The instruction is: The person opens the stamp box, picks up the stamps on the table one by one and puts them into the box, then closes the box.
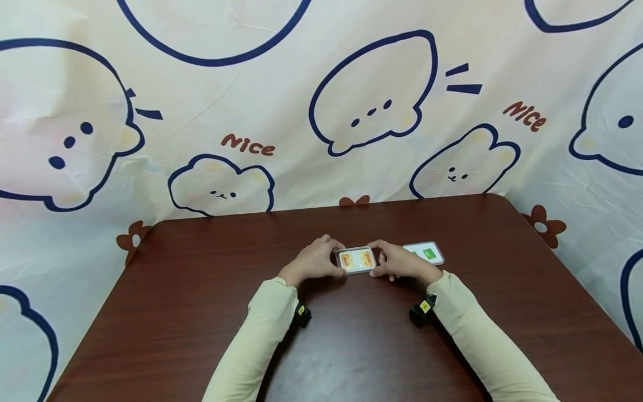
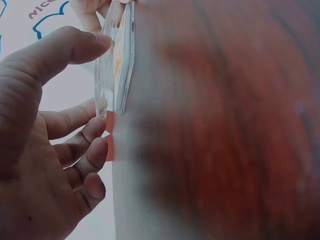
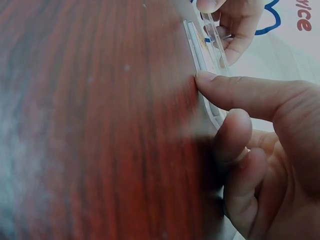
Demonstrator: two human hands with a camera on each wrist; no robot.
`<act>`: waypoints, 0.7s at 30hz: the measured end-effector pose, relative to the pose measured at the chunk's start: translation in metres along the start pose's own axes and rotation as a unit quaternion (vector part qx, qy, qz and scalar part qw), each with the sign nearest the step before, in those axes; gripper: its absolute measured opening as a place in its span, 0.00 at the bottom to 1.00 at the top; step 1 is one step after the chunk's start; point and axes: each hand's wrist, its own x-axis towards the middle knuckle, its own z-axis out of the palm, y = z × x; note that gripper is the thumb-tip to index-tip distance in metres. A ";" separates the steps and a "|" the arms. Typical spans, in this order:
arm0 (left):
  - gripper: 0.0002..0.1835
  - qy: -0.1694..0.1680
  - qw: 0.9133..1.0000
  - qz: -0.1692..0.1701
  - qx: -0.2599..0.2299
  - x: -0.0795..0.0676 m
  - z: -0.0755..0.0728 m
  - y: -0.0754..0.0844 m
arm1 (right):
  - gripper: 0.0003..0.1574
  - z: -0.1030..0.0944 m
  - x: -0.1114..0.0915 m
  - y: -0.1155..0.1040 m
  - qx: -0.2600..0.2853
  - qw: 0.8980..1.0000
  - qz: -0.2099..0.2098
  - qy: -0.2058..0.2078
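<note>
A small clear plastic case (image 1: 357,259) with orange-and-yellow pictures on a white ground lies on the table between both hands. Its transparent lid (image 2: 102,80) stands slightly apart from the base (image 2: 126,65) on the left hand's side. With thumb and fingers, the left hand (image 1: 316,258) pinches that lid by its edge. On the other side, the right hand (image 1: 399,261) grips the base, its thumb (image 3: 212,85) at the near edge; its far fingertips are partly hidden. Beyond the right hand lies a second flat case (image 1: 430,254), white with green pictures, partly covered by that hand.
The dark brown wooden table (image 1: 201,312) has rounded far corners. A white cloth (image 1: 291,100) with blue cartoon outlines hangs behind it and along both sides. Black wrist cameras sit below each wrist, close over the tabletop.
</note>
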 end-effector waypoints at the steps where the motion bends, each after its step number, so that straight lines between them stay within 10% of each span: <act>1: 0.31 -0.001 1.000 0.000 0.001 0.001 0.000 0.000 | 0.44 0.000 0.000 0.000 0.000 1.000 0.000 0.000; 21: 0.32 -0.019 1.000 0.000 -0.006 0.005 0.001 0.002 | 0.42 0.000 -0.003 -0.001 0.007 1.000 0.003 0.003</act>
